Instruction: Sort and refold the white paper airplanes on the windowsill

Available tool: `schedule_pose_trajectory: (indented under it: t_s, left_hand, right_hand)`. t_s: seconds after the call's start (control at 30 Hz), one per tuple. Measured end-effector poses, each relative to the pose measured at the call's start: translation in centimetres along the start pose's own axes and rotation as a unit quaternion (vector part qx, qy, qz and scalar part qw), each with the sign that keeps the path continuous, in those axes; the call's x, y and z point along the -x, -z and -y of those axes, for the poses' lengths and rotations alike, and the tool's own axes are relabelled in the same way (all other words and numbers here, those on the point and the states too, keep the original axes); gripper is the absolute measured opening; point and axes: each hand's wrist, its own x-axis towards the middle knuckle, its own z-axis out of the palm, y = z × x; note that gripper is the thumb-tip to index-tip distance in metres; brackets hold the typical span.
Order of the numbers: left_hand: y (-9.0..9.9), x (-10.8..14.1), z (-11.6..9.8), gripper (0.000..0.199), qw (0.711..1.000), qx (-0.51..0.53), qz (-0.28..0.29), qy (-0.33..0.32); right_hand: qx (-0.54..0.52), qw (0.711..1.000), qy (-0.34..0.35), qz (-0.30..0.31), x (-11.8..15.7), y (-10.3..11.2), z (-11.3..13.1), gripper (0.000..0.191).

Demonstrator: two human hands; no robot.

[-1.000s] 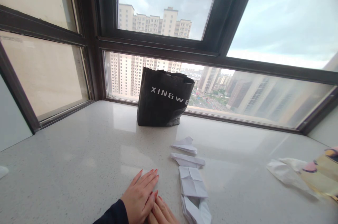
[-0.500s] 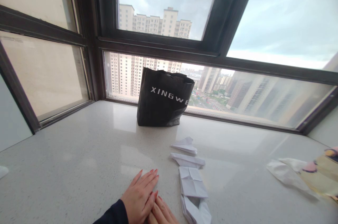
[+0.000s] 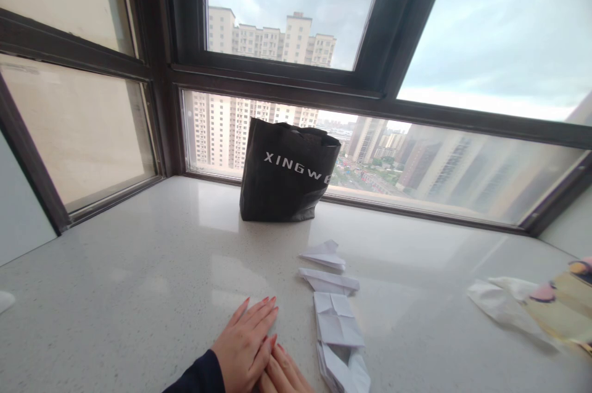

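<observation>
folded papers (image 3: pixel 341 326) lie in a column on the pale surface (image 3: pixel 139 300), to the right of my hands and apart from them. my left arm comes in from the bottom, dark sleeve (image 3: pixel 198 376) at the wrist, and my left hand (image 3: pixel 245 337) rests palm down, flat and unclenched, fingers straight and close together. its thumb touches my right hand (image 3: pixel 284 374), which lies alongside with fingers stretched out and angled inward, likewise loose (the bottom edge cuts off the rest of it). a black bag (image 3: pixel 287 189) stands upright beyond.
</observation>
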Motion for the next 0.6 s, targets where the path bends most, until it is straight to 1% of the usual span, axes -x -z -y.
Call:
schedule_pose_trajectory:
  t_s: [0.07, 0.17, 0.27, 0.37, 0.43, 0.5, 0.6]
  left_hand:
    - [0.1, 0.0, 0.0, 0.039, 1.0, 0.0, 0.002, 0.0]
    - [0.2, -0.1, -0.1, 0.039, 1.0, -0.001, 0.009, 0.003]
    - [0.1, -0.1, -0.1, 0.039, 1.0, -0.001, 0.006, 0.004]
    - [0.0, 0.0, 0.0, 0.039, 1.0, -0.001, 0.0, 0.001]
    - [0.0, 0.0, 0.0, 0.039, 1.0, -0.002, 0.002, 0.001]
    - [0.0, 0.0, 0.0, 0.039, 1.0, -0.001, 0.004, 0.002]
    - [0.1, 0.0, -0.1, 0.039, 1.0, 0.0, 0.004, 0.003]
  right_hand:
    - [-0.003, 1.0, -0.014, -0.017, -0.7, 0.2, 0.1, 0.036]
    - [-0.003, 1.0, -0.019, -0.023, -1.3, 0.4, 0.1, 0.041]
    - [-0.002, 1.0, -0.007, -0.01, -0.5, 0.1, 0.0, 0.034]
    - [0.004, 0.999, 0.018, 0.027, 0.9, -0.4, -0.1, 0.024]
    - [0.009, 0.999, 0.025, 0.038, 1.5, -0.6, -0.1, 0.022]
    - [0.008, 0.999, 0.017, 0.029, 1.4, -0.5, -0.1, 0.022]
    - [0.002, 1.0, 0.001, 0.006, 0.4, -0.1, 0.0, 0.026]
